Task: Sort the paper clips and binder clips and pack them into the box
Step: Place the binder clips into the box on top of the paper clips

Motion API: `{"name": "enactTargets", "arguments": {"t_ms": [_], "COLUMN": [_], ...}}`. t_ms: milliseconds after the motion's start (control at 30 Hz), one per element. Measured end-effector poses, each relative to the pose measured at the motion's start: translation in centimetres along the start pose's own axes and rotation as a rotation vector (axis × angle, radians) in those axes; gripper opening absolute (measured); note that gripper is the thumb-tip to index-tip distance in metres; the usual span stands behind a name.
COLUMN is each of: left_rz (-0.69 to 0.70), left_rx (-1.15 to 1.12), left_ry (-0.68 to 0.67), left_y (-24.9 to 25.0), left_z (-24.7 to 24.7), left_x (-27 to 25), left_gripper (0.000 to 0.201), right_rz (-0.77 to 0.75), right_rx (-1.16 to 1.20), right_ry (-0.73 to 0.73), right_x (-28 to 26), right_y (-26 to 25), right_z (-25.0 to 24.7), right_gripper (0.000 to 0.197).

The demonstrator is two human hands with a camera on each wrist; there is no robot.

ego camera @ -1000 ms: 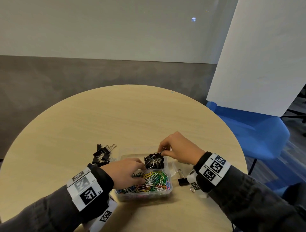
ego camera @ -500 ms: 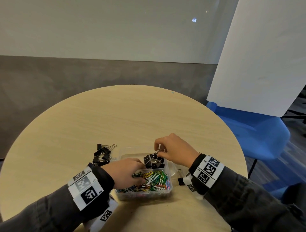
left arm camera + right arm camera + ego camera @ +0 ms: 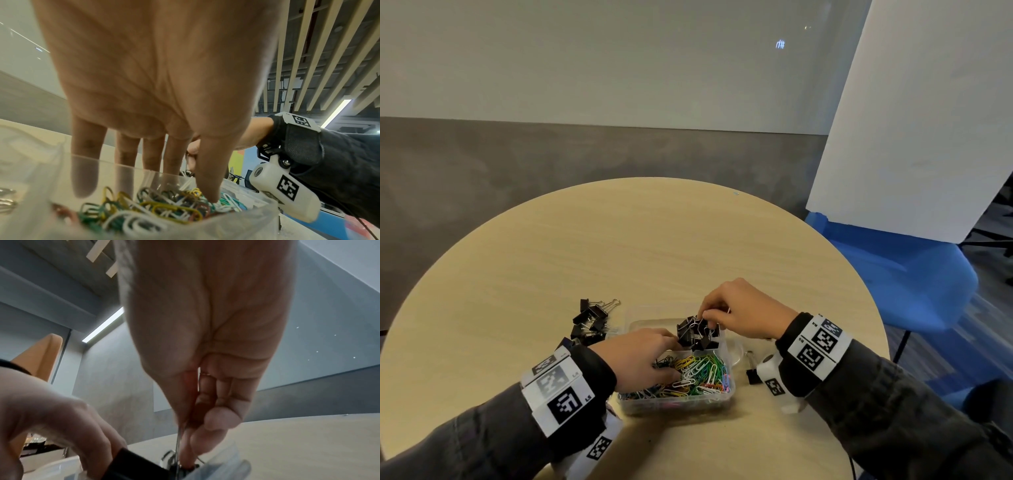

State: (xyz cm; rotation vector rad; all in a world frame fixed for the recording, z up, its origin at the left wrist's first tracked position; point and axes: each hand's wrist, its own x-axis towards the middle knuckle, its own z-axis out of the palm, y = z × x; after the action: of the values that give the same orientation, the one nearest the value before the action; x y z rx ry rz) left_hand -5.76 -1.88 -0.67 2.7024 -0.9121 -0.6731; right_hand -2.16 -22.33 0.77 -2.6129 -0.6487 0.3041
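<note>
A clear plastic box (image 3: 729,394) stands near the table's front edge. Coloured paper clips (image 3: 702,375) (image 3: 160,209) fill its near compartment, and black binder clips (image 3: 695,335) are heaped in the far one. My right hand (image 3: 707,317) (image 3: 189,434) is above that heap and pinches the wire handle of a binder clip (image 3: 178,440) between thumb and fingers. My left hand (image 3: 667,353) (image 3: 164,186) reaches into the box with straight fingers. Its thumb touches the paper clips, and its fingers stand behind a clear wall.
A loose pile of black binder clips (image 3: 590,323) lies on the round wooden table (image 3: 619,246) left of the box. One more binder clip (image 3: 751,375) lies right of it, by my right wrist. A blue chair (image 3: 914,294) stands beyond the table's right edge.
My right hand has shifted left from the box's far rim and come down onto the binder clip heap, still pinching a wire handle. The left hand has stayed in the box.
</note>
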Motion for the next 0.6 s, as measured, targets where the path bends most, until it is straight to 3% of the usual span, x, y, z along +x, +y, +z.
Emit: {"name": "enactTargets", "arguments": {"t_ms": [167, 467, 533, 600], "left_rz": [0.000, -0.009, 0.002, -0.003], "left_rx": [-0.004, -0.043, -0.053, -0.062], "left_ry": [-0.006, -0.011, -0.031, -0.018], "left_y": [0.1, 0.0, 0.0, -0.2], "left_z": [-0.1, 0.0, 0.0, -0.2], "left_x": [-0.2, -0.1, -0.2, -0.2], "left_gripper": [0.052, 0.065, 0.066, 0.066], "right_rz": [0.022, 0.116, 0.179, 0.264], "right_rx": [-0.003, -0.122, -0.142, -0.192], "right_ry": [0.087, 0.197, 0.149, 0.009], "right_x": [-0.1, -1.0, -2.0, -3.3], "right_y": [0.4, 1.1, 1.5, 1.6], "right_z": [1.1, -0.6, -1.8, -2.2], "right_gripper": [0.003, 0.004, 0.007, 0.008]}}
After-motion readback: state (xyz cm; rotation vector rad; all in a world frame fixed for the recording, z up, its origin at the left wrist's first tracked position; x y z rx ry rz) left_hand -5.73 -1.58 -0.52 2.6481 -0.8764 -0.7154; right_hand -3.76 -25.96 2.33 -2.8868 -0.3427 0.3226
